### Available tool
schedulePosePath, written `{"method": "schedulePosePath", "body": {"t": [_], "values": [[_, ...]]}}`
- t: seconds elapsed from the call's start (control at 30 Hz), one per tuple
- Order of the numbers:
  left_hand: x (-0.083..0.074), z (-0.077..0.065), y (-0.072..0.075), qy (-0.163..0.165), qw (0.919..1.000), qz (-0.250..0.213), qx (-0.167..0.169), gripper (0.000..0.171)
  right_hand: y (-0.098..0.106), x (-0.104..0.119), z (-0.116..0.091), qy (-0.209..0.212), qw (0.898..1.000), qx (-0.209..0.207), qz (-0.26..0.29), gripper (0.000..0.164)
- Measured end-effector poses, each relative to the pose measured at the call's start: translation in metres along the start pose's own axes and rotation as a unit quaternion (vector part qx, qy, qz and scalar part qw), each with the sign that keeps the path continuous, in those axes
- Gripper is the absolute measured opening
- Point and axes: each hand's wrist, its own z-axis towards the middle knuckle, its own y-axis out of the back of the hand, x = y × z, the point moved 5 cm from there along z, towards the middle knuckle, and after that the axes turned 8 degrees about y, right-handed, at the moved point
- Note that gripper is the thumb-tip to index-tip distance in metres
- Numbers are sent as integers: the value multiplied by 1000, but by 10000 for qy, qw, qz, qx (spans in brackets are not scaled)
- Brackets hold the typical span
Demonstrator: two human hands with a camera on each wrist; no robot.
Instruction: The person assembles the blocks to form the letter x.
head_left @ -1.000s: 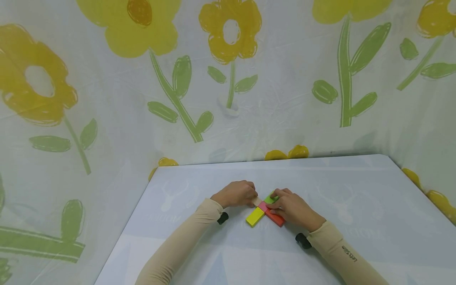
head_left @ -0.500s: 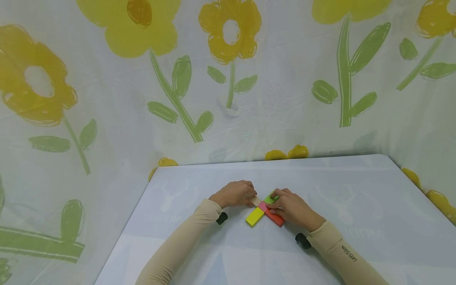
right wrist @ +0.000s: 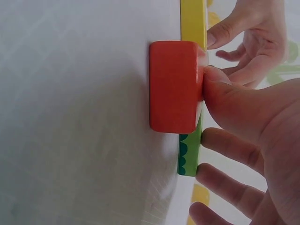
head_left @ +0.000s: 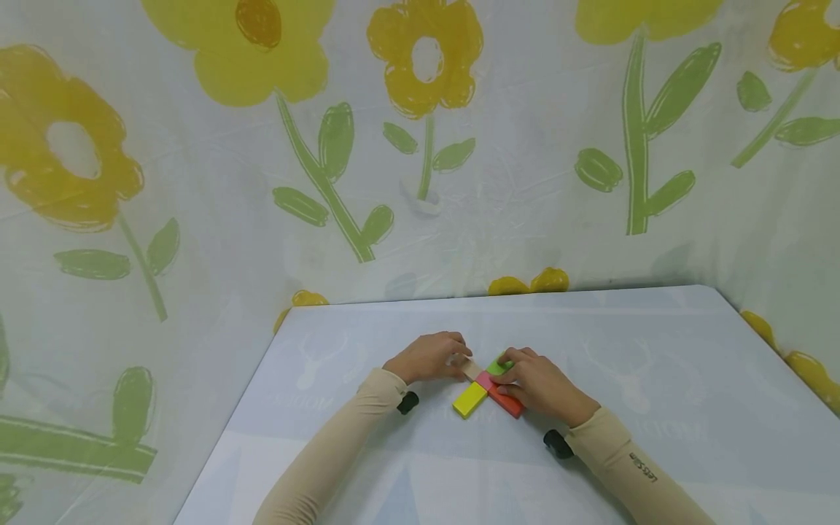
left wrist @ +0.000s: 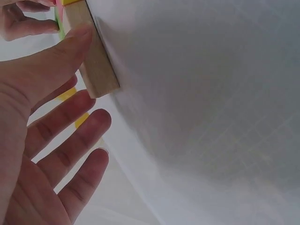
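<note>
A cross of blocks lies flat on the table: pink [head_left: 484,380] in the middle, yellow [head_left: 469,400], red [head_left: 507,402], green [head_left: 499,364] and bare wood [head_left: 469,369] as its arms. My left hand [head_left: 429,357] holds the wooden block near its outer end. In the left wrist view, the thumb lies along the block's side and the other fingers [left wrist: 77,180] spread past its end. My right hand [head_left: 534,383] rests over the right side of the cross. Its thumb [right wrist: 218,79] touches the cross by the red block, and a fairly straight finger [right wrist: 225,140] touches the green one.
The white table [head_left: 420,467] has a pale printed pattern. A curtain [head_left: 512,182] with yellow flowers hangs behind its back edge. Dark cameras sit under the left wrist [head_left: 408,402] and the right wrist [head_left: 558,443].
My left hand has shifted slightly left and its fingers have loosened, baring more of the wooden block. The right hand and the cross have stayed in place.
</note>
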Motion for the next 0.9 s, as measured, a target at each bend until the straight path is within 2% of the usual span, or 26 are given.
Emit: {"method": "schedulePosePath", "body": {"t": [0.3, 0.53, 0.9], "values": [[8, -5, 8, 259, 9996, -111, -70, 45, 3, 1, 1, -28, 10000, 26, -8, 29], [10, -10, 17, 295, 9991, -215, -235, 45, 3, 0, 1, -279, 9995, 147, 72, 30], [9, -13, 26, 311, 9969, -327, -650, 42, 8, 2, 0, -59, 10000, 16, 40, 27]]}}
